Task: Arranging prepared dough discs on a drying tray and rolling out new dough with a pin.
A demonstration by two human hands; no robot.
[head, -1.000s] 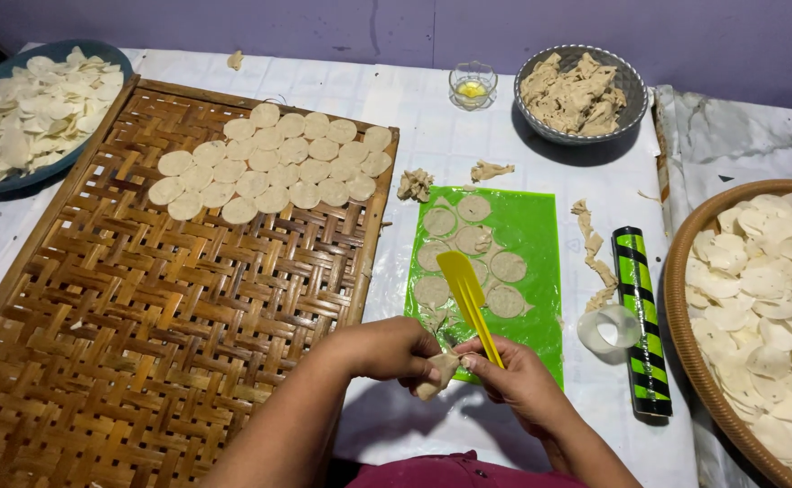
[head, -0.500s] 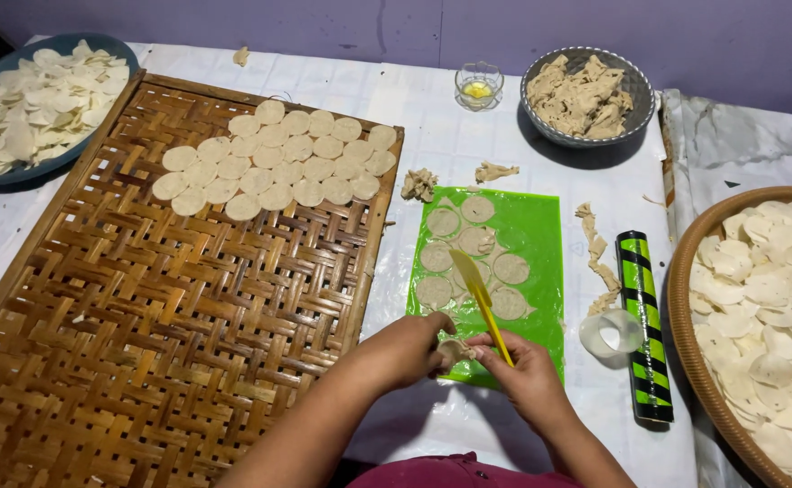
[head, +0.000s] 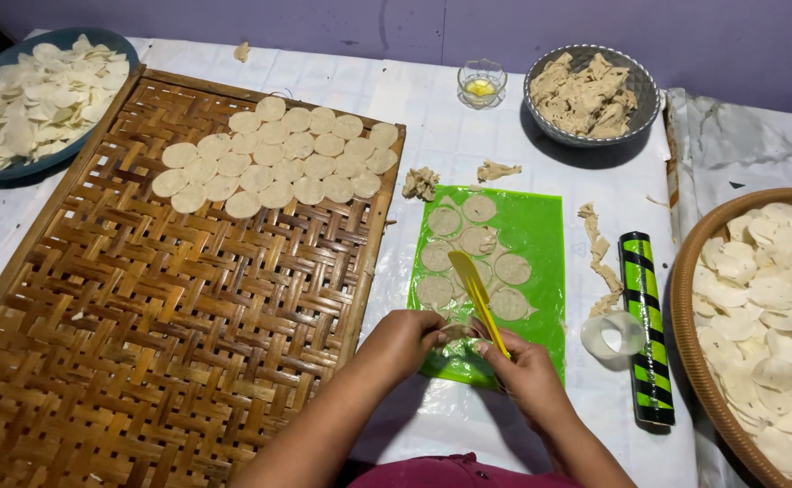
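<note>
Change: both hands have drawn in a touch at the mat's near edge since a second ago; the spatula's blade now lies lower over the dough rounds
Left hand (head: 407,341): fingers curled, pinching a thin piece of dough (head: 457,333) at the near edge of the green mat (head: 536,237)
Right hand (head: 524,369): closed round the handle of the yellow spatula (head: 475,289), fingertips meeting the left hand's at the dough
Dough rounds (head: 479,242): cut discs lying flat on the mat, beyond the hands
Woven tray (head: 143,316): left of the mat, rows of pale discs (head: 278,164) at its far end
Blue dish (head: 16,167): far left, heaped with white discs
Grey bowl (head: 644,99): far side, full of torn dough scraps
Glass cup (head: 482,83): beside the grey bowl, something yellow inside
Round basket (head: 689,307): right edge, piled with white discs
Striped roller (head: 644,334): green and black, between mat and basket
Clear ring cutter (head: 613,334): touching the roller's left side
Scraps (head: 421,183): loose bits just past the mat's far edge
</note>
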